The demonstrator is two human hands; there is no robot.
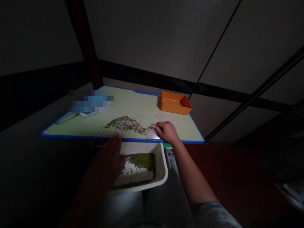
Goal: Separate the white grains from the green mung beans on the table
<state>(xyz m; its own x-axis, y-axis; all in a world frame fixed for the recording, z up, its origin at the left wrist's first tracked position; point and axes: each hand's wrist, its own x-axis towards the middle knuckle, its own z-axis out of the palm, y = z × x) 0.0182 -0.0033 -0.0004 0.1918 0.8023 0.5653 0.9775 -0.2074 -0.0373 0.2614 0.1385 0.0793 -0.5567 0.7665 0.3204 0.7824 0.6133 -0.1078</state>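
Observation:
A loose, spread-out heap of small green pods or seeds lies on the pale, blue-edged tabletop. To the right of this heap, my right hand rests on the table with its fingers curled in. Whatever those fingers hold, if anything, is hidden. Under the table's front edge stands a white bin, with more of the same green pieces banked toward its far side. My left hand reaches over the bin's left part, fingers stretched toward the table edge and thumb apart, holding nothing visible.
An orange open box stands at the tabletop's back right. At the back left is a blurred blue thing on a white base. Pale round patterns mark the surface by my right hand. Grey panels rise behind.

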